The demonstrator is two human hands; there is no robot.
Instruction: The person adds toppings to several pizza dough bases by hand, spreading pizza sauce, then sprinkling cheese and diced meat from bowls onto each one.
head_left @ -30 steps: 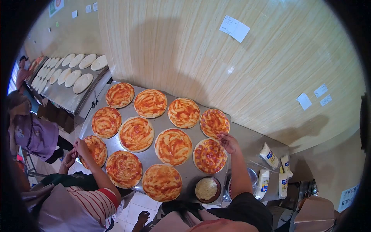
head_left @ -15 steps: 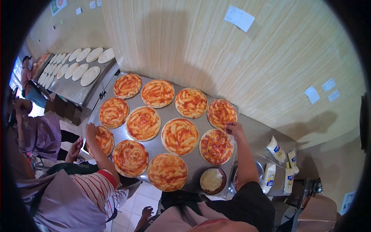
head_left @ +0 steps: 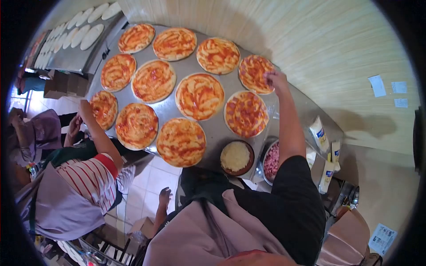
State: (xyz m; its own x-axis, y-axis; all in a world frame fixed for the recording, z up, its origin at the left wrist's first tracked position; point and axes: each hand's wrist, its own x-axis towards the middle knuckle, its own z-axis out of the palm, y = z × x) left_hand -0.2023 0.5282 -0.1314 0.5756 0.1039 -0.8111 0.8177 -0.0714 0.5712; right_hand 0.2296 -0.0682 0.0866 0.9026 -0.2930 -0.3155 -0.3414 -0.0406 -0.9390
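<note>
My right hand (head_left: 277, 81) is at the right edge of a sauced pizza base (head_left: 255, 73) in the far right of the table, fingers bunched together; what they hold is hidden. Some pinkish meat pieces lie on that base. Just nearer to me, another pizza (head_left: 246, 114) is covered with meat pieces over red sauce. Under my right forearm stands a metal bowl of diced pink meat (head_left: 271, 163), partly covered by my arm. Left of it is a round bowl of grated cheese (head_left: 235, 156). My left hand (head_left: 165, 196) hangs low beside my body, fingers loosely apart, holding nothing visible.
Several sauced bases (head_left: 199, 96) cover the metal table (head_left: 213, 128). A co-worker in a striped sleeve (head_left: 91, 179) has hands at the left-end pizza (head_left: 104, 110). White packages (head_left: 318, 134) stand at the right. Plain dough bases (head_left: 92, 37) lie on another table.
The view has tipped downward, so the table sits higher in it and the meat bowl shows more. My right hand stays by the same pizza. The co-worker's hands have drawn closer together.
</note>
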